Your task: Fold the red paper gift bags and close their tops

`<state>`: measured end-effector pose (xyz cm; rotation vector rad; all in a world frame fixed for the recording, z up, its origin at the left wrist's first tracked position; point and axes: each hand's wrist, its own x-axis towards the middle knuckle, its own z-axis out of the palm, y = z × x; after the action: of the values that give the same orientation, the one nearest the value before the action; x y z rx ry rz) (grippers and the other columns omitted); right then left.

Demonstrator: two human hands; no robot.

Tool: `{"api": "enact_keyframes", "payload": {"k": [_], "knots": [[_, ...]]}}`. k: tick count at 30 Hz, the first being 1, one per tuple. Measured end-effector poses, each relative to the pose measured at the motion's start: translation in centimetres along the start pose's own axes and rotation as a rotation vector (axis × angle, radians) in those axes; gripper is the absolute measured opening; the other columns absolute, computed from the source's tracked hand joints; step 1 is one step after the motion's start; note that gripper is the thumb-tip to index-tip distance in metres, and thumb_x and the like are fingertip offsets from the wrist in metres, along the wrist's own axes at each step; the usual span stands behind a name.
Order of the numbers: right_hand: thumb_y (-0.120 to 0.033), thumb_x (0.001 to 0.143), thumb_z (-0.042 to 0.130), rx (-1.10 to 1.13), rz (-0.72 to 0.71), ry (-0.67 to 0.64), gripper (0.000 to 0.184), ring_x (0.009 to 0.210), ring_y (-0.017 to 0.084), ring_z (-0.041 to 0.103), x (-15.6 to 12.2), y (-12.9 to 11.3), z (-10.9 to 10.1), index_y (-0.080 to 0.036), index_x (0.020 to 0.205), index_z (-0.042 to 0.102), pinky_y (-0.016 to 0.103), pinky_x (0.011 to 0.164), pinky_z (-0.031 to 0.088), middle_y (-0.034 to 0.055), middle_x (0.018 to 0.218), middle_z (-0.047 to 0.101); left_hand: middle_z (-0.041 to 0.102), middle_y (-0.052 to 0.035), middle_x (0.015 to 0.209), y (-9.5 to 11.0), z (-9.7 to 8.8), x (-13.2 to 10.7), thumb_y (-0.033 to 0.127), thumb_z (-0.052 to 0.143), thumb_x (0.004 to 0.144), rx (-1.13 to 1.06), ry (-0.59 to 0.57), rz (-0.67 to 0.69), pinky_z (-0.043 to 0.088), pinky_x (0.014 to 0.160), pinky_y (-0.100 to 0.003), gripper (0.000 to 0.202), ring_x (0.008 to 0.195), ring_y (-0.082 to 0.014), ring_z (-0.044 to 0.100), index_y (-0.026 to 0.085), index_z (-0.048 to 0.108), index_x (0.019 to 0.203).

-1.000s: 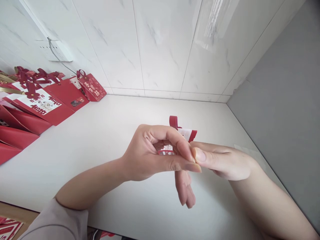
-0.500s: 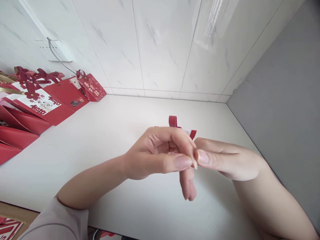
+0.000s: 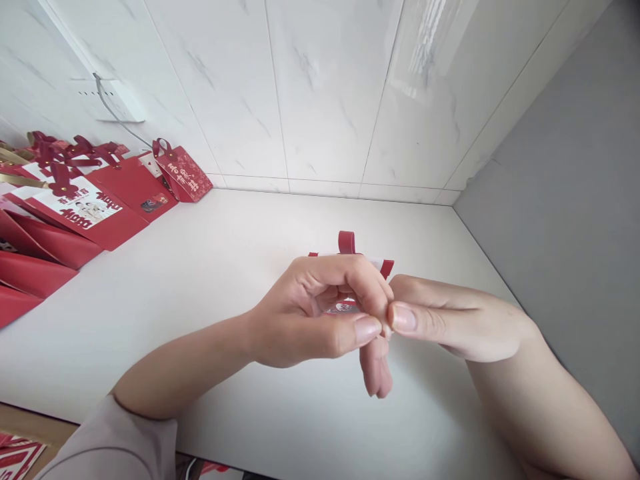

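Observation:
My left hand (image 3: 325,307) is raised over the middle of the white table, thumb and index finger pinched together. From the right, my right hand (image 3: 445,317) meets it, its thumb pressed at the left fingertips. Whatever lies between the fingertips, if anything, is too small to make out. Behind my hands, a red and white gift bag (image 3: 386,267) with a red ribbon handle (image 3: 346,242) is mostly hidden by the left hand; part of its printed front shows through the gap between thumb and fingers.
Several red gift boxes (image 3: 125,190) with ribbon handles stand along the left side of the white table (image 3: 240,233). A smaller red gift bag (image 3: 183,172) leans by the tiled wall. A cable (image 3: 117,117) hangs from a wall socket (image 3: 120,103). A grey panel (image 3: 565,187) bounds the right side.
My left hand has shifted and turned slightly, so a little more of the gift bag shows behind it. Both hands keep their fingertips together.

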<state>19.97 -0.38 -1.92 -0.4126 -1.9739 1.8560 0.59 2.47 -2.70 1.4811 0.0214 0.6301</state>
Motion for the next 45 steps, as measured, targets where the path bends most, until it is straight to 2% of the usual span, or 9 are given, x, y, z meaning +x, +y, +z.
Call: {"api": "enact_keyframes", "payload": {"k": [4, 10, 13, 15, 22, 26, 33, 40, 45], "knots": [[-0.044, 0.104, 0.033, -0.049, 0.032, 0.072, 0.054, 0.072, 0.016, 0.066, -0.4, -0.4, 0.1, -0.012, 0.091, 0.074, 0.032, 0.079, 0.055, 0.0086, 0.078, 0.073, 0.066, -0.0046, 0.073, 0.1, 0.2, -0.1, 0.03, 0.058, 0.093, 0.084, 0.03, 0.023, 0.056, 0.059, -0.032, 0.014, 0.063, -0.0195, 0.071, 0.018, 0.058, 0.085], [-0.039, 0.104, 0.036, -0.175, 0.023, 0.165, 0.047, 0.077, 0.016, 0.067, -1.2, -1.1, 0.3, -0.016, 0.09, 0.076, 0.033, 0.082, 0.054, 0.0068, 0.081, 0.074, 0.067, -0.0036, 0.076, 0.5, 0.3, 0.1, 0.026, 0.064, 0.089, 0.34, 0.125, 0.162, 0.055, 0.068, -0.033, 0.01, 0.06, -0.014, 0.066, 0.019, 0.063, 0.082], [-0.036, 0.103, 0.041, -0.205, -0.003, 0.223, 0.043, 0.075, 0.016, 0.067, -1.6, -1.6, 0.5, -0.016, 0.088, 0.076, 0.029, 0.076, 0.055, 0.0064, 0.079, 0.073, 0.066, -0.0028, 0.07, 0.9, 0.1, 0.5, 0.028, 0.073, 0.083, 0.521, 0.168, 0.238, 0.053, 0.068, -0.032, 0.009, 0.062, -0.0139, 0.063, 0.021, 0.068, 0.079], [-0.035, 0.102, 0.044, -0.219, 0.019, 0.242, 0.04, 0.071, 0.015, 0.068, -1.8, -1.9, 0.7, -0.017, 0.086, 0.076, 0.027, 0.071, 0.055, 0.0052, 0.075, 0.073, 0.065, -0.0028, 0.067, 1.0, 0.1, 0.6, 0.028, 0.076, 0.08, 0.555, 0.18, 0.246, 0.052, 0.066, -0.031, 0.011, 0.062, -0.0139, 0.061, 0.021, 0.068, 0.076], [-0.037, 0.101, 0.046, -0.183, 0.018, 0.231, 0.039, 0.066, 0.014, 0.066, -1.3, -1.7, 0.8, -0.021, 0.082, 0.077, 0.027, 0.066, 0.055, 0.0039, 0.073, 0.073, 0.071, -0.0044, 0.07, 0.4, 0.4, 0.2, 0.024, 0.071, 0.085, 0.271, 0.09, 0.083, 0.049, 0.059, -0.029, 0.016, 0.06, -0.015, 0.066, 0.017, 0.059, 0.077], [-0.036, 0.101, 0.046, -0.139, -0.001, 0.201, 0.04, 0.061, 0.013, 0.063, -1.0, -1.4, 0.5, -0.021, 0.081, 0.077, 0.026, 0.064, 0.054, 0.0031, 0.069, 0.071, 0.072, -0.0051, 0.069, 0.5, 0.5, 0.2, 0.028, 0.07, 0.087, 0.168, 0.051, 0.019, 0.05, 0.058, -0.029, 0.02, 0.063, -0.018, 0.07, 0.017, 0.056, 0.076], [-0.035, 0.102, 0.046, -0.135, -0.022, 0.128, 0.04, 0.053, 0.011, 0.057, -1.1, -1.3, 0.1, -0.018, 0.084, 0.077, 0.023, 0.058, 0.051, 0.0015, 0.061, 0.065, 0.073, -0.0061, 0.071, 0.7, 0.5, 0.1, 0.033, 0.07, 0.086, 0.104, 0.03, -0.053, 0.054, 0.061, -0.032, 0.025, 0.064, -0.0201, 0.071, 0.016, 0.057, 0.073], [-0.034, 0.102, 0.045, -0.157, -0.044, 0.11, 0.04, 0.053, 0.01, 0.058, -1.0, -1.2, 0.0, -0.017, 0.085, 0.077, 0.023, 0.057, 0.05, 0.0022, 0.064, 0.068, 0.075, -0.0076, 0.076, 0.4, 0.2, 0.0, 0.027, 0.073, 0.084, 0.123, 0.052, -0.054, 0.057, 0.065, -0.029, 0.018, 0.072, -0.0194, 0.073, 0.015, 0.062, 0.076], [-0.035, 0.103, 0.043, -0.192, -0.021, 0.135, 0.042, 0.053, 0.01, 0.057, -1.1, -1.4, 0.1, -0.018, 0.083, 0.076, 0.024, 0.058, 0.049, 0.0025, 0.066, 0.069, 0.075, -0.0079, 0.076, 0.3, 0.2, -0.1, 0.028, 0.068, 0.088, 0.052, 0.024, -0.116, 0.059, 0.068, -0.033, 0.017, 0.077, -0.0218, 0.074, 0.015, 0.06, 0.079]]}}
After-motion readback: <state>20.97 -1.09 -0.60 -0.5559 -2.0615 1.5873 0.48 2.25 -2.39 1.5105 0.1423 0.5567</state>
